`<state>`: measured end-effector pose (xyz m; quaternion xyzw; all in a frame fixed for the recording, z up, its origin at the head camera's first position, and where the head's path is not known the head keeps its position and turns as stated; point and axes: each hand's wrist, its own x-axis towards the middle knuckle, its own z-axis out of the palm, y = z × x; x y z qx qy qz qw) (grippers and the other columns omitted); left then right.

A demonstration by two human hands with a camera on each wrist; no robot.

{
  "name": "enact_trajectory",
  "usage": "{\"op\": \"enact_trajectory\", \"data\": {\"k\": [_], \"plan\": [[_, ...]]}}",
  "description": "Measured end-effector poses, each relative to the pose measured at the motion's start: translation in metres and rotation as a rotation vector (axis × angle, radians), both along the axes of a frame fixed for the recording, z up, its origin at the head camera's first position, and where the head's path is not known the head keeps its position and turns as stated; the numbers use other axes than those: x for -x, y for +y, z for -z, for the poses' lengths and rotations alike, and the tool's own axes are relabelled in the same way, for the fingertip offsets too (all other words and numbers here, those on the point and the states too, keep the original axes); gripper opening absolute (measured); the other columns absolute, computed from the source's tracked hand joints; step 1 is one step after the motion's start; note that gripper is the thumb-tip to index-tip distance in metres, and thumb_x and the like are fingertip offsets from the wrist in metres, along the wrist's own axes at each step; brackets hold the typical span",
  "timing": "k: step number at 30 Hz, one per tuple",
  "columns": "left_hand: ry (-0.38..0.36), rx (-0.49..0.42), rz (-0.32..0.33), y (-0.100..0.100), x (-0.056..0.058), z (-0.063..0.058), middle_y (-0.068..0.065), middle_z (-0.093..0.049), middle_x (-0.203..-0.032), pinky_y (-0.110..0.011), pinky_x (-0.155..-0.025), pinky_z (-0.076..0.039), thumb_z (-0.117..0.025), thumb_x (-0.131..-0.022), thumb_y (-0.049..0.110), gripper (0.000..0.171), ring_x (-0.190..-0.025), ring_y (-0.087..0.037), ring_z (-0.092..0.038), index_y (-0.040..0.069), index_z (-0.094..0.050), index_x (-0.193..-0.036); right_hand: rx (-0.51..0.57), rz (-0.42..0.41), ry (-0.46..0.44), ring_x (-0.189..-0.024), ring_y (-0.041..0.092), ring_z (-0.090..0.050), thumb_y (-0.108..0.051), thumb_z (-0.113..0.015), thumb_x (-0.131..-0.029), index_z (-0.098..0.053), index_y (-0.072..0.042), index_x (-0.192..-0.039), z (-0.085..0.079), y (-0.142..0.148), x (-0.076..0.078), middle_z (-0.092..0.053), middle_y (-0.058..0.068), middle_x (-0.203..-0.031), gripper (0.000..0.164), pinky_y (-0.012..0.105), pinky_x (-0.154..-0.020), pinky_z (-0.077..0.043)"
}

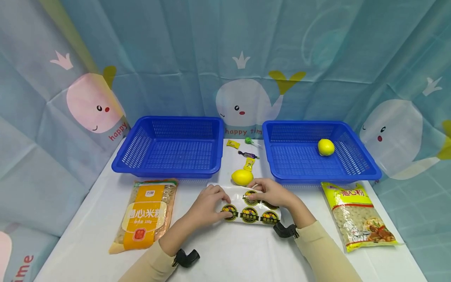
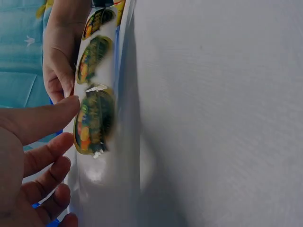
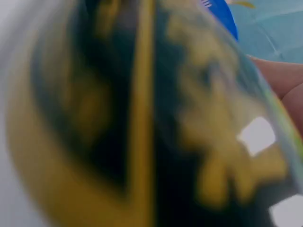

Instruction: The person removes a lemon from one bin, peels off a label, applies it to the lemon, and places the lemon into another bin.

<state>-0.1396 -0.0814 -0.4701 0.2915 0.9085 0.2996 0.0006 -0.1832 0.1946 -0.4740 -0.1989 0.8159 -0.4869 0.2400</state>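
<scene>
On the white tabletop, just before a lemon, the white sticker bag lies long axis left-to-right. The left hand and right hand each curl fingers over one end.

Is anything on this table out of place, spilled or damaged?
Nothing looks spilled or damaged. One lemon lies in the right basket, while the other lemon and a few candies lie loose between the baskets. Both hands hold a white bag.

Cream long sleeves, black wrist-mounted cameras, bare hands.
</scene>
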Motion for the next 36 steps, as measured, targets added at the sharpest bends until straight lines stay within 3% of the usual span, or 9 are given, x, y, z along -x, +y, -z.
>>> {"op": "enact_trajectory", "data": {"k": [8,14,19,25,30,36], "plan": [[0.036,0.033,-0.021,0.004,-0.003,0.003,0.008,-0.058,-0.093,-0.045,-0.094,-0.043,-0.090,-0.075,0.033,0.028,-0.095,-0.015,-0.050,0.023,-0.066,-0.087,0.047,-0.014,-0.071,-0.063,0.006,-0.053,-0.019,-0.073,-0.094,-0.063,-0.004,-0.119,-0.003,-0.001,-0.001,-0.076,0.006,-0.090,0.030,0.019,-0.058,-0.042],[0.019,0.017,-0.009,0.005,-0.005,0.005,0.011,-0.057,-0.084,-0.038,-0.085,-0.041,-0.086,-0.080,0.025,0.024,-0.087,-0.010,-0.049,0.024,-0.063,-0.080,0.042,-0.021,-0.083,-0.063,0.006,-0.052,-0.023,-0.073,-0.094,-0.063,-0.005,-0.120,0.001,0.000,0.000,-0.077,0.004,-0.090,0.032,0.020,-0.057,-0.041],[-0.161,-0.131,0.012,0.002,-0.004,-0.004,0.015,-0.062,-0.078,-0.032,-0.079,-0.047,-0.081,-0.086,0.022,0.018,-0.078,-0.006,-0.057,0.023,-0.064,-0.081,-0.026,-0.036,-0.031,-0.062,0.008,-0.050,-0.028,-0.076,-0.092,-0.064,-0.009,-0.117,0.003,0.003,0.003,-0.072,0.000,-0.080,0.033,0.023,-0.062,-0.043],[-0.359,-0.328,-0.038,-0.001,0.000,-0.008,0.007,-0.069,-0.081,-0.026,-0.072,-0.051,-0.074,-0.093,0.021,0.013,-0.076,-0.010,-0.062,0.016,-0.063,-0.091,-0.214,0.007,0.149,-0.073,0.010,-0.055,-0.035,-0.082,-0.084,-0.067,-0.017,-0.098,0.007,-0.001,0.005,-0.064,-0.008,-0.079,0.028,0.029,-0.073,-0.047],[-0.459,-0.380,-0.115,0.001,0.003,-0.006,-0.003,-0.073,-0.077,-0.023,-0.058,-0.046,-0.069,-0.097,0.019,0.014,-0.064,-0.019,-0.063,0.011,-0.058,-0.099,-0.371,0.149,0.229,-0.072,0.013,-0.054,-0.039,-0.088,-0.076,-0.066,-0.018,-0.088,0.010,-0.007,-0.001,-0.063,-0.007,-0.079,0.033,0.032,-0.071,-0.047],[-0.501,-0.413,-0.145,0.000,0.004,-0.004,-0.003,-0.075,-0.078,-0.026,-0.056,-0.050,-0.068,-0.097,0.015,0.014,-0.067,-0.031,-0.072,0.008,-0.058,-0.103,-0.452,0.262,0.293,-0.082,0.012,-0.055,-0.046,-0.091,-0.070,-0.068,-0.021,-0.092,0.013,-0.012,-0.006,-0.064,-0.008,-0.088,0.042,0.034,-0.080,-0.048]]}}
